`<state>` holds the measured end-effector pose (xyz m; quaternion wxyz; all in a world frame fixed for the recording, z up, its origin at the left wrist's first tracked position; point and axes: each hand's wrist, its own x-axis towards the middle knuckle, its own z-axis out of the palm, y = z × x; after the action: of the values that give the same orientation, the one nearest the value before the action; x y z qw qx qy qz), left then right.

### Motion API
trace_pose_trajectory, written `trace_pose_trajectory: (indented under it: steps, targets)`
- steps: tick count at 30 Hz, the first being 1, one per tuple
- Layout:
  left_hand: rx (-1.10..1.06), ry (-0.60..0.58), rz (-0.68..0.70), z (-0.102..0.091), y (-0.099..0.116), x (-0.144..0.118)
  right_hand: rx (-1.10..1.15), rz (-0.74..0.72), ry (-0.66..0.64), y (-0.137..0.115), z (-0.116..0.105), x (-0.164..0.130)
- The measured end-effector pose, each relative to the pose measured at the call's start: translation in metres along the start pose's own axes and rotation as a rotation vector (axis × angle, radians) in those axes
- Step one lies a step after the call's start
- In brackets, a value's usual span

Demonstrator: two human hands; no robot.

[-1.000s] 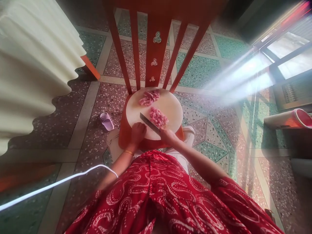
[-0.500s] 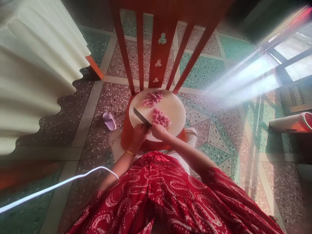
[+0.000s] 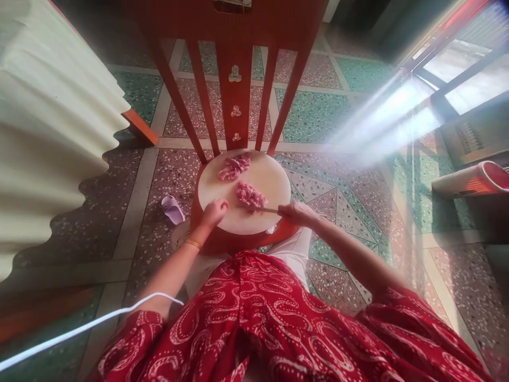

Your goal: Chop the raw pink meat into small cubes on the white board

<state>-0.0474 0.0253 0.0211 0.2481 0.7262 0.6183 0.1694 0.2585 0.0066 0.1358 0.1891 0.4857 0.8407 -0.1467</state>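
Item: my right hand (image 3: 296, 212) fisted on the knife (image 3: 265, 209), left hand (image 3: 213, 211) curled on the board (image 3: 274, 178); I'd keep fingertips clear of the meat (image 3: 250, 194).

A single camera sits on the person's head and looks steeply down and forward over the lap. It is fairly near the round cutting board (image 3: 262, 180) on the red chair (image 3: 234, 32), which lies mid-frame; the tiled floor (image 3: 338, 111) fills the wide-angle edges, the window (image 3: 457, 74) upper right.
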Motion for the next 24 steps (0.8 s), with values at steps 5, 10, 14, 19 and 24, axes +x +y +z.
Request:
trace_pose_trajectory:
  steps: [5, 10, 14, 19, 24]
  targets:
    - [-0.238, -0.039, -0.077, -0.009, 0.029, 0.044, -0.051, -0.078, -0.057, 0.023, 0.012, 0.007]
    - [-0.239, -0.127, 0.005, -0.015, 0.076, 0.085, -0.059, 0.031, -0.003, 0.039, 0.003, 0.047]
    - [-0.139, -0.015, 0.076, -0.026, 0.074, 0.107, -0.053, 0.063, 0.016, 0.048, -0.006, 0.049]
    - [0.094, 0.209, 0.092, -0.034, 0.03, 0.126, 0.039, 0.098, 0.065, 0.028, 0.005, 0.019]
    - [0.204, 0.119, 0.046, -0.018, 0.009, 0.133, 0.231, 0.228, 0.091, -0.019, 0.021, 0.006]
